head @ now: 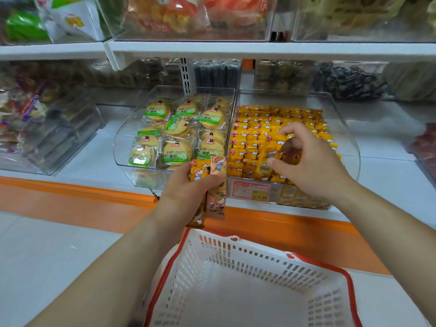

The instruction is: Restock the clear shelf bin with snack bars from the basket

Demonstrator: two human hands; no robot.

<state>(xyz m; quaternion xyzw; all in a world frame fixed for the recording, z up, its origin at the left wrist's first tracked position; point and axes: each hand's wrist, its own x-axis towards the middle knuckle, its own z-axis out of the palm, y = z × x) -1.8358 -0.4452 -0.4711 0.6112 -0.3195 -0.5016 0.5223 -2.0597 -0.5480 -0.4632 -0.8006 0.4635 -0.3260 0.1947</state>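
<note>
A few snack bars [213, 182] in orange and pink wrappers stand upright in the left hand [184, 187], its grip closed round them, just near of the clear bin [349, 147]. That bin sits on the white shelf [94, 161], packed with rows of yellow bars [257, 128] and bearing a price label [251, 190] on its near wall. The right hand [311, 166] is over those rows, fingers curled down and thumb out to the left; whether its grip has a bar I cannot tell. Left of it, touching, is a biscuit bin [122, 147]. Nearest is the white basket [236, 256] with a red rim
</note>
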